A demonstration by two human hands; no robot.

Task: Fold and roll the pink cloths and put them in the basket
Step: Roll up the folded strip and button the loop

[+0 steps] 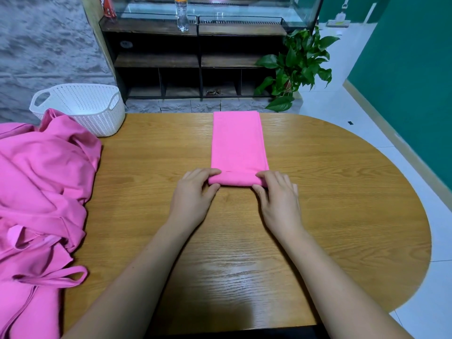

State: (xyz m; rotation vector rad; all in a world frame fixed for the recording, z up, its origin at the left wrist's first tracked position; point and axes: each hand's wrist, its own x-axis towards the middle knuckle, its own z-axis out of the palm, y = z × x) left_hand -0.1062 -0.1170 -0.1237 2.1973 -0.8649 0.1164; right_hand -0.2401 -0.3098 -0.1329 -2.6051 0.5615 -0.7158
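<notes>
Head view: two bare forearms reach in from the bottom edge over a wooden table (318, 192), their elbows cut off by the frame. Two hands work on one folded pink cloth (238, 143), a long narrow strip lying flat in the middle of the table and running away from the person to the far edge. Its near end is turned up into a short roll (236, 179). The left hand (195, 192) pinches the roll's left end, fingers curled over the top and thumb against the near side. The right hand (278, 194) pinches the right end the same way, its fingers covering that corner of the roll. Both hands are partly closed on the cloth, not flat.

One heap (41, 192) of loose pink cloth lies at the table's left edge, cut off by the frame; how many pieces are in it cannot be told, though a few straps or loops show near the bottom. One white basket (80, 108) stands at the far left corner, just behind the heap and touching it; what shows of its inside is bare. Beyond the table stand one dark shelf (195, 59), one clear bottle (182, 13) on top and one green plant (296, 67) to the right
</notes>
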